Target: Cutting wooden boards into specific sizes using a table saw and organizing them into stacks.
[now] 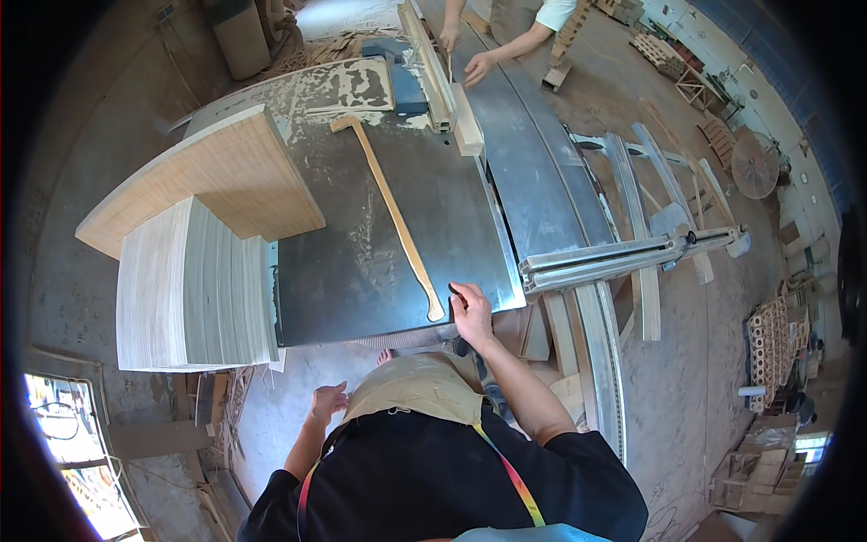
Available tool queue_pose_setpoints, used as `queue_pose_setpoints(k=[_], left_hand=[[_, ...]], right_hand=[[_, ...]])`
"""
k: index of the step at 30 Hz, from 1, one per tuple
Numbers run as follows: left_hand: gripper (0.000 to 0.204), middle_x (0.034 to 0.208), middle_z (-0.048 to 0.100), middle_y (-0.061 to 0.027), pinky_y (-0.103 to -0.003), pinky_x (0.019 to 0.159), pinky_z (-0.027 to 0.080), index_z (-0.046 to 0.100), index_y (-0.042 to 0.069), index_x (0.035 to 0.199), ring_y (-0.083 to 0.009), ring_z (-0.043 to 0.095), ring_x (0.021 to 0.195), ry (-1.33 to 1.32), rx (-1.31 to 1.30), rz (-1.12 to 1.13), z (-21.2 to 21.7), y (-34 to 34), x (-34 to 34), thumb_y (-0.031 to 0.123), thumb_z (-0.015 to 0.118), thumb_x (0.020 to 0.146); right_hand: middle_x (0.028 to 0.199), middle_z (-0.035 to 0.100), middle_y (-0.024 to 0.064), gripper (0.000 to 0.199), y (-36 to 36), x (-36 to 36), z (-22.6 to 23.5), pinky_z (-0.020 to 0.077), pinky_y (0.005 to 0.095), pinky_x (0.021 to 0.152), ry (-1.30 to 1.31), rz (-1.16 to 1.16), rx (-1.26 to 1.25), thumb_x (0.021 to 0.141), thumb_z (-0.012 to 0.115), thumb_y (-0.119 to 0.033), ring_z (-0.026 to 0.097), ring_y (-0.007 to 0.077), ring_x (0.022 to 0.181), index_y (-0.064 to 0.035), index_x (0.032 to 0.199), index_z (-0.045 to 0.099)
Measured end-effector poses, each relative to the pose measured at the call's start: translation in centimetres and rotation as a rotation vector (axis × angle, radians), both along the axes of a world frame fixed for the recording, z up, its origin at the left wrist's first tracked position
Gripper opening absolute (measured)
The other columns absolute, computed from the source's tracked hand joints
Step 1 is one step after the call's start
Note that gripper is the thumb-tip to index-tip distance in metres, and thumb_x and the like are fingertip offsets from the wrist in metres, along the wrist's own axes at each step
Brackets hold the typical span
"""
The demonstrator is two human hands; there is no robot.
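Observation:
My right hand rests at the near edge of the dark metal saw table, fingers loosely bent and apart. Just left of it lies the wide end of a long, curved wooden strip, whose hooked end points away from me; the hand does not grip it. My left hand hangs low beside my tan apron, off the table, with loose fingers and nothing visible in it. Across the table, a co-worker's hands are near a pale wooden block along the fence; one holds a thin stick.
At the left, a thick stack of pale curved boards stands against the table, with a wide curved panel on top. A sliding metal table and a crosscut rail flank the right side. Wood scraps lie behind.

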State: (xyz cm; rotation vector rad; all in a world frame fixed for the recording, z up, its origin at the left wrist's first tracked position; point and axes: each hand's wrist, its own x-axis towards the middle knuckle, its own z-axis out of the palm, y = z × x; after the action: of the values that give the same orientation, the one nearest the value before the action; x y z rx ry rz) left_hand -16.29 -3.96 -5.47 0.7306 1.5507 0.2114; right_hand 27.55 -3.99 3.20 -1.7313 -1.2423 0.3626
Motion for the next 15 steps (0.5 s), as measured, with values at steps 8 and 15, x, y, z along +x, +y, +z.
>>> queue_pose_setpoints(k=[8,15], left_hand=[[0.039,0.086,0.068,-0.0161,-0.033,0.063,0.059,0.068,-0.006,0.098,-0.0247,0.068,0.071,-0.011,-0.023,0.002,-0.1,0.2,-0.4,0.030,0.081,0.091],[0.038,0.085,0.068,-0.0155,-0.033,0.062,0.058,0.068,-0.007,0.098,-0.0237,0.067,0.069,0.017,-0.085,0.070,-1.9,0.1,-1.4,0.029,0.081,0.091]], right_hand=[[0.110,0.070,0.0112,0.029,0.1,0.2,0.0,0.0525,0.0305,0.075,0.049,-0.006,-0.028,0.093,0.064,-0.005,0.063,0.0233,0.080,0.0010,0.120,0.073],[0.107,0.069,0.0102,0.029,0.8,0.7,0.5,0.0515,0.0284,0.070,0.115,0.002,-0.079,0.093,0.065,-0.003,0.062,0.0195,0.076,0.0003,0.121,0.073]])
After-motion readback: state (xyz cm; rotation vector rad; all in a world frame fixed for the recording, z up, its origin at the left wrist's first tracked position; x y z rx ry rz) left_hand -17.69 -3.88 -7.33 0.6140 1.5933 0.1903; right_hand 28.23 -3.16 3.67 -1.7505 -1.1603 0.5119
